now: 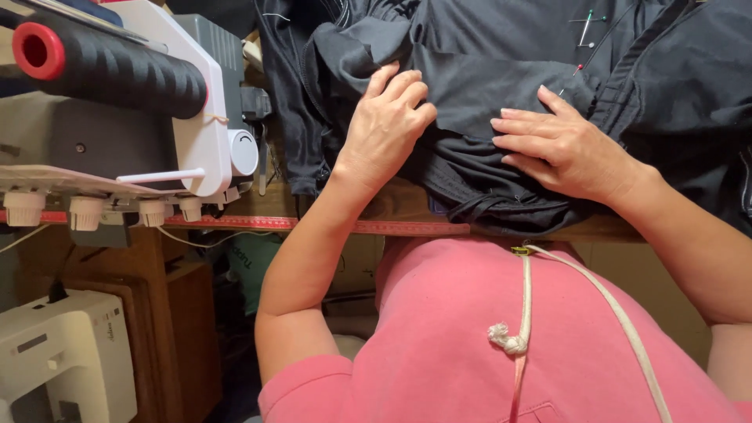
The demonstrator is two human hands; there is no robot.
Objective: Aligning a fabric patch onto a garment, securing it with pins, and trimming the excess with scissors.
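Observation:
A dark grey-black garment [486, 63] lies bunched on a wooden table [407, 205]. My left hand [384, 129] rests on its left folds, fingers curled over a fold of the cloth. My right hand [560, 145] lies flat on the fabric to the right, fingers pointing left along a cut edge. Coloured-head pins [586, 27] are stuck in the cloth at the upper right, and a red-headed one [577, 70] sits just above my right hand.
A white sewing machine [196, 117] with a black thread cone [110, 66] stands at the left. A red measuring tape [313, 225] runs along the table's front edge. Another white machine [63, 352] sits low at the left. My pink shirt [486, 337] and white cord [523, 313] fill the foreground.

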